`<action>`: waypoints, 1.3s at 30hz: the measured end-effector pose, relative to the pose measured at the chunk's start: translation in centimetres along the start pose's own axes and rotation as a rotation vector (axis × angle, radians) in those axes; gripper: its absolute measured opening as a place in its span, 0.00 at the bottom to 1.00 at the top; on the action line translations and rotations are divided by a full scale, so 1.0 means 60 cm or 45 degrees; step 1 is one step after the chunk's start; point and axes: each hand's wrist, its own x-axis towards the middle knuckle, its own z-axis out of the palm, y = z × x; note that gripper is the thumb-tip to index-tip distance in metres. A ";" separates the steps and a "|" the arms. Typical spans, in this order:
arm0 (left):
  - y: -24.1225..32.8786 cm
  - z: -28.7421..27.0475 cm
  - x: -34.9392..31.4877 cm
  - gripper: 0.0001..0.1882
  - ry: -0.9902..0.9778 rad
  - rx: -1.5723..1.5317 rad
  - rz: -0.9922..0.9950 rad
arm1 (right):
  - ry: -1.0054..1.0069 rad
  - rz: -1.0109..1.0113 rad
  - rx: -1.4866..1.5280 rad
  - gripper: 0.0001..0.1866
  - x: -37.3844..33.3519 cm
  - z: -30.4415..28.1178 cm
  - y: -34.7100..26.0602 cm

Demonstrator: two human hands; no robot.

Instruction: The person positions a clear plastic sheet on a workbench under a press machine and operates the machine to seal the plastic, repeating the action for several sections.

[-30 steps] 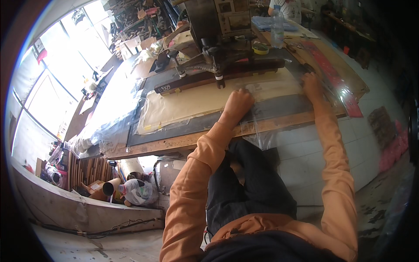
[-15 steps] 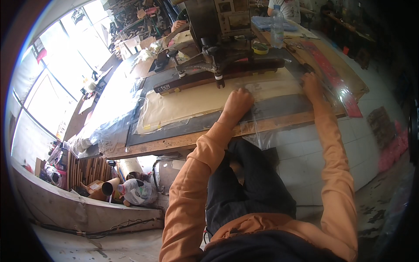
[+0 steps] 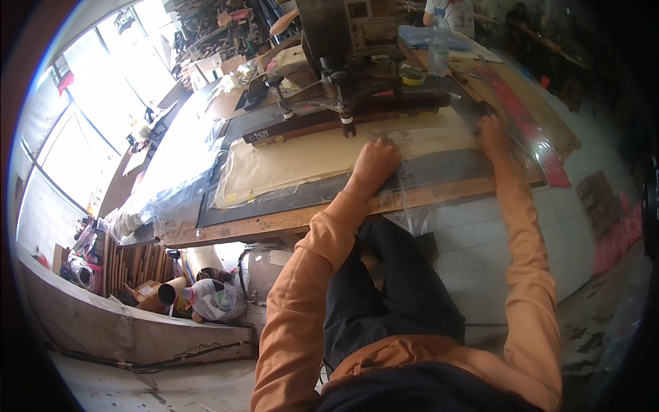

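Observation:
A clear plastic sheet (image 3: 406, 199) lies between my hands and droops over the table's front edge. My left hand (image 3: 377, 163) is closed on its left side, fingers curled, above the tan paper (image 3: 295, 163). Farther right, my right hand (image 3: 493, 137) is closed at the sheet's right side, by the dark board (image 3: 439, 168); its fingertips are partly hidden. Just beyond both hands, a dark press bar (image 3: 371, 110) spans the paper, hung from a metal bracket (image 3: 334, 89).
A wooden edge (image 3: 274, 221) runs along the table front. Crumpled clear plastic (image 3: 161, 199) covers the left end. A red strip (image 3: 518, 113) lies at right, with a plastic bottle (image 3: 438, 51) and yellow-green tub (image 3: 411, 77) farther back. Other people are partly visible behind.
Both my hands stay almost in place, still closed. The view has shifted slightly. Behind the press, another person's arm has moved up.

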 end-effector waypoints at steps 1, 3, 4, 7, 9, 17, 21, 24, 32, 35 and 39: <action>0.000 0.001 -0.001 0.04 0.003 -0.003 -0.002 | 0.010 -0.010 0.012 0.12 0.000 0.000 -0.001; -0.001 0.002 -0.004 0.04 0.008 0.005 -0.012 | -0.008 -0.018 0.001 0.13 0.000 -0.001 -0.004; -0.001 0.003 -0.007 0.04 0.009 0.009 -0.017 | -0.036 -0.016 -0.023 0.12 0.001 -0.004 -0.007; -0.001 0.004 -0.006 0.04 0.008 -0.042 -0.016 | -0.013 -0.028 -0.025 0.12 0.002 0.009 0.009; 0.000 0.004 -0.006 0.04 0.031 -0.036 -0.022 | 0.011 -0.043 -0.017 0.12 0.001 0.015 0.018; 0.001 0.000 -0.014 0.04 0.064 -0.032 -0.074 | -0.003 -0.067 -0.025 0.12 -0.004 -0.003 -0.004; 0.002 0.004 -0.014 0.06 0.108 -0.030 -0.092 | -0.057 -0.017 -0.135 0.10 -0.003 -0.007 -0.006; 0.003 0.005 -0.013 0.08 0.130 -0.018 -0.102 | -0.092 -0.001 -0.133 0.09 0.001 -0.002 0.002; -0.005 0.011 -0.019 0.11 0.241 -0.109 -0.109 | -0.082 -0.131 -0.278 0.09 0.001 0.005 0.012; -0.005 0.008 -0.020 0.11 0.303 -0.135 -0.134 | 0.049 -0.169 -0.090 0.10 -0.004 0.003 0.008; -0.013 -0.004 -0.018 0.10 0.256 -0.206 -0.242 | 0.118 -0.261 0.011 0.11 -0.008 -0.013 -0.012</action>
